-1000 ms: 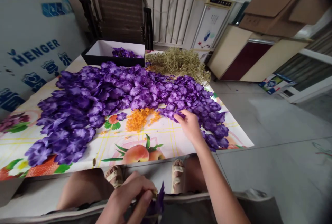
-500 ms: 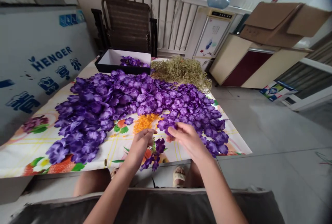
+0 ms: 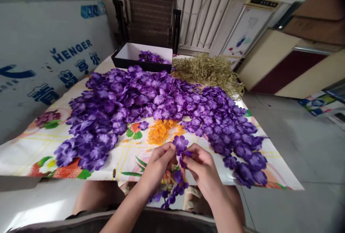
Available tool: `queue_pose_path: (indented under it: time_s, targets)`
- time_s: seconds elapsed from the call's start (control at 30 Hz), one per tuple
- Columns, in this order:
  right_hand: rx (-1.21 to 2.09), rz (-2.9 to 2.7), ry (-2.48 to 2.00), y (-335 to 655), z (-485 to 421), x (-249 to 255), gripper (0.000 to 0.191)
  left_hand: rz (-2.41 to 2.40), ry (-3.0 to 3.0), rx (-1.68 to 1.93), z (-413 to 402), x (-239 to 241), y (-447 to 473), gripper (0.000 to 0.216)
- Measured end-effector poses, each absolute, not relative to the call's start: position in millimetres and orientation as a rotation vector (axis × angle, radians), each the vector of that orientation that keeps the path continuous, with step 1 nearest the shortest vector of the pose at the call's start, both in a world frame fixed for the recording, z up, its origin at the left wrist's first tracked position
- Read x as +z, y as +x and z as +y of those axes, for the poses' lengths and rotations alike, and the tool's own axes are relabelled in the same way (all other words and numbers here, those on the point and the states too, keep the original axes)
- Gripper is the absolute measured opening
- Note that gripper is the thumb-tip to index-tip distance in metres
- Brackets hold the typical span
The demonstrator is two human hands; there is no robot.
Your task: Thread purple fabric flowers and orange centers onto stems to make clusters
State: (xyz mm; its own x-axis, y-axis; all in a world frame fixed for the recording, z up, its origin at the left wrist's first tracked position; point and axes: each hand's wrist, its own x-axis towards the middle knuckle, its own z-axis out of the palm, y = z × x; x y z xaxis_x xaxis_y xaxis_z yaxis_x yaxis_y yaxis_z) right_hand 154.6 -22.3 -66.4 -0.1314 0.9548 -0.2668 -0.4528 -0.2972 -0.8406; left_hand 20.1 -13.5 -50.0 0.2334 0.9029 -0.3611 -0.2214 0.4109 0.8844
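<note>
Both my hands meet at the table's near edge. My left hand (image 3: 159,163) pinches the top of a hanging string of purple fabric flowers (image 3: 174,188), which dangles below the edge. My right hand (image 3: 201,166) pinches a single purple flower (image 3: 180,143) held up right at the string's top end. A big heap of loose purple flowers (image 3: 140,103) covers the table beyond my hands. A small pile of orange flower centres (image 3: 161,132) lies just in front of my fingers.
A black box (image 3: 126,58) holding some purple flowers stands at the table's far end, with a mound of dry greenish stems (image 3: 207,71) to its right. A fruit-print cloth (image 3: 27,150) covers the table. A folding chair (image 3: 151,15) and a water dispenser (image 3: 248,21) stand behind.
My left hand rose from my lap with the flower string to the table edge. My right hand left the heap with one flower and joined the left.
</note>
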Motion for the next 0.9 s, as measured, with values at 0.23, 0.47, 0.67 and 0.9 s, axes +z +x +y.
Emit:
queue_pose_path:
  time_s: [0.23, 0.47, 0.67, 0.9]
  targets:
    - [1.621, -0.771, -1.071, 168.1, -20.8, -70.3, 0.02, 1.095, 0.771, 0.875, -19.5, -54.0, 32.3, 0.024]
    - [1.747, -0.762, -0.942, 170.9, -36.8, -58.8, 0.025, 0.985, 0.928, 0.836, -39.7, -46.9, 28.2, 0.034]
    - [1.758, -0.697, -0.828, 166.7, -48.9, -67.8, 0.039, 0.926, 1.002, 0.807, -50.9, -40.3, 29.7, 0.026]
    - [1.804, -0.718, -0.794, 171.2, -51.2, -68.4, 0.033, 0.989, 1.07, 0.827, -51.1, -41.4, 35.1, 0.028]
